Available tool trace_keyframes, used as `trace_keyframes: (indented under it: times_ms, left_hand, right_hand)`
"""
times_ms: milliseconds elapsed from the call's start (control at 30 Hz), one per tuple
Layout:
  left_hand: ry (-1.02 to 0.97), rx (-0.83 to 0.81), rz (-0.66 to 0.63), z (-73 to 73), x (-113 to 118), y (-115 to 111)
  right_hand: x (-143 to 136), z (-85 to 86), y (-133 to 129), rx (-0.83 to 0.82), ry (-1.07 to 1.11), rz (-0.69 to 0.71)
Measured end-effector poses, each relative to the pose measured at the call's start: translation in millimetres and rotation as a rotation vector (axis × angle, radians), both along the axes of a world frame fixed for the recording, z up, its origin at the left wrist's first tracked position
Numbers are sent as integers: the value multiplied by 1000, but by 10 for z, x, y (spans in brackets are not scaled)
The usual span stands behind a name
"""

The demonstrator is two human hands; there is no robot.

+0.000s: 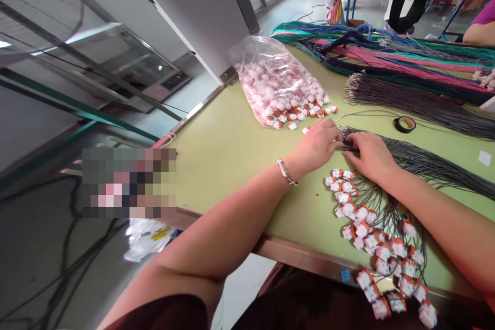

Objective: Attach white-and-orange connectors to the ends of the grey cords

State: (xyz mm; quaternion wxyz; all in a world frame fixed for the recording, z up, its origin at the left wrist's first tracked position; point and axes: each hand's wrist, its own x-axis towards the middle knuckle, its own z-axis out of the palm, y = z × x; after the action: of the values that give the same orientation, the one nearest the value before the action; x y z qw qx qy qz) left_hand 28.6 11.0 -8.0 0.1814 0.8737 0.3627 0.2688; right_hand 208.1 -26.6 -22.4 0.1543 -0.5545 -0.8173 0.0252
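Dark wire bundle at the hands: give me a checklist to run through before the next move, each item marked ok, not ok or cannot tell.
1. Both hands at the bundle: ok; left hand and right hand are at the tip end of the dark wire bundle.
2. Single wire picked out: cannot tell; the fingers hide it.
3. Loose connectors near: ok; they lie by the bag, just beyond the left hand.
4. Wired connectors wholly on the table: not ok; the nearest appear to reach past its front edge.
5. Tape roll off the bundle: ok; it lies apart, behind it.
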Motion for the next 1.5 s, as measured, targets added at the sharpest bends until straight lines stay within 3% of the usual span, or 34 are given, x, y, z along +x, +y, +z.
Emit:
trace_keyframes:
  times_ms: [167,233,367,467,667,767,867,933,1000,1100,1233,1333,1500]
  left_hand:
    - [-256,-92,97,87,-65,-7]
    - [-242,-202,144,84,-107,-3]
    - [-104,-332,43,19,-164,16]
    - [-128,-300,15,-64,-158,66]
    - [-189,-160,19,-174,-89,185]
    - [-223,-148,121,-106,-157,195]
    - [-168,-106,336,34,-368,214]
    - [-113,-138,408,123,-530,231]
    - [-63,-239,385,176,-628,230]
    - [3,-361,226,167,-566,168]
    - [108,-228,77,64,-257,36]
    - [153,-174,102,-6,-109,-14]
    - [132,-166,85,-46,-71,-33]
  right_hand:
    - [29,-33,55,-20,85,29]
    - [48,-29,61,-2,180,34]
    - [84,21,27,39,348,66]
    - [98,55,-13,59,471,45]
    - [70,32,-20,-137,534,3]
    - [54,30,16,-145,444,-37]
    - [51,41,50,-114,253,-27]
    - [47,47,61,-117,183,-8]
    - [36,51,60,-125,142,-11]
    - [15,57,48,-128,86,-26]
    - [8,64,37,-143,53,-41]
    - [15,65,35,-146,54,-31]
    - [13,53,26,-120,70,-17]
